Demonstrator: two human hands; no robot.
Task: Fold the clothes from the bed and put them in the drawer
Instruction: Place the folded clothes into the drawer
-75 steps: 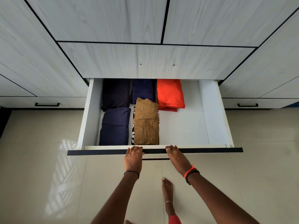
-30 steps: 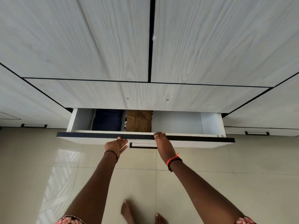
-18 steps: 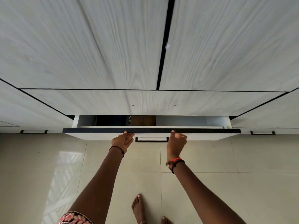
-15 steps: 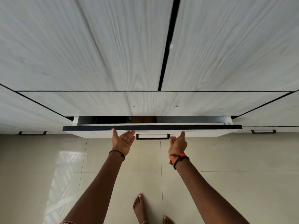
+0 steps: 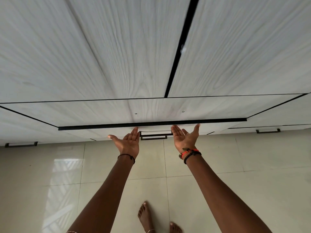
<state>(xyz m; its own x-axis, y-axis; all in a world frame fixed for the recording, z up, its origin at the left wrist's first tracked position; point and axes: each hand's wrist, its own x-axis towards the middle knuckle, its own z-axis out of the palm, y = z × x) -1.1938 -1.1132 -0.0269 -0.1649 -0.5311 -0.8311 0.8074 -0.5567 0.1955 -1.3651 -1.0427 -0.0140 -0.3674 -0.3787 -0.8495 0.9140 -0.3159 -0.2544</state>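
The wardrobe's bottom drawer [image 5: 101, 132] is pushed in, its pale wood-grain front level with the cabinet; only its black top edge and black handle [image 5: 154, 136] show. The folded clothes inside are hidden. My left hand [image 5: 127, 142] is flat with straight fingers, fingertips against the drawer front just left of the handle. My right hand [image 5: 184, 137] is also flat, fingertips against the front just right of the handle. Neither hand holds anything.
Tall pale wardrobe doors [image 5: 117, 47] fill the upper view. Neighbouring drawers with black handles sit at the far left [image 5: 21, 144] and far right [image 5: 268, 131]. A glossy cream tiled floor [image 5: 50, 182] lies below, with my bare feet [image 5: 145, 216] on it.
The drawer, open with folded clothes showing, has slid fully in. Both hands left its top edge and now press flat against its front.
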